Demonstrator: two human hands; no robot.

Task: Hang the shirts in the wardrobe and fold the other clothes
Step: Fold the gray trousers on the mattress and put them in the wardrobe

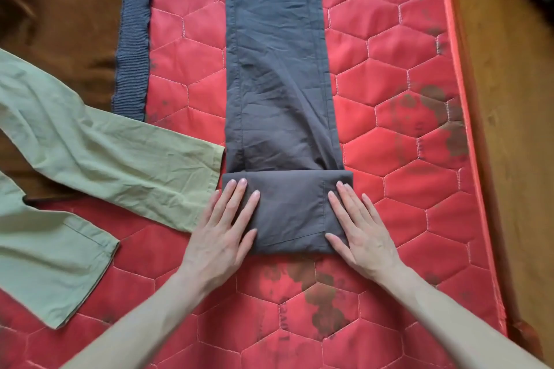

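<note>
presently logged: grey trousers lay lengthwise on the red quilted mattress, near end folded over; left hand and right hand pressed flat on that fold, fingers straight, grasping nothing; green garment and brown sweater lay at left

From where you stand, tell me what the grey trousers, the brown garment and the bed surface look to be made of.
Grey trousers: thin, smooth woven cloth, matte, fine creases; possibly a cotton or synthetic blend.
Brown garment: soft, fuzzy knit, likely wool or acrylic, with a ribbed grey hem.
Mattress: red quilted fabric with a slight sheen, hexagon stitching, dark stains.
</note>
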